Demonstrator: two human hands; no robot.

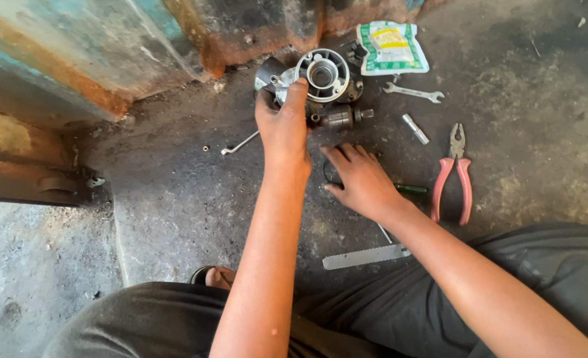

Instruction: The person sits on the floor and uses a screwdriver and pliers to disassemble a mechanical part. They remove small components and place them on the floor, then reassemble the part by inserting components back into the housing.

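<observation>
Grimy floor; left hand [282, 122] gripping housing [325, 74].

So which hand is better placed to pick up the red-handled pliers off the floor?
Probably the right hand: it rests flat on the floor, empty, on the same side as the pliers. The left hand is gripping the round metal housing, farther away.
</observation>
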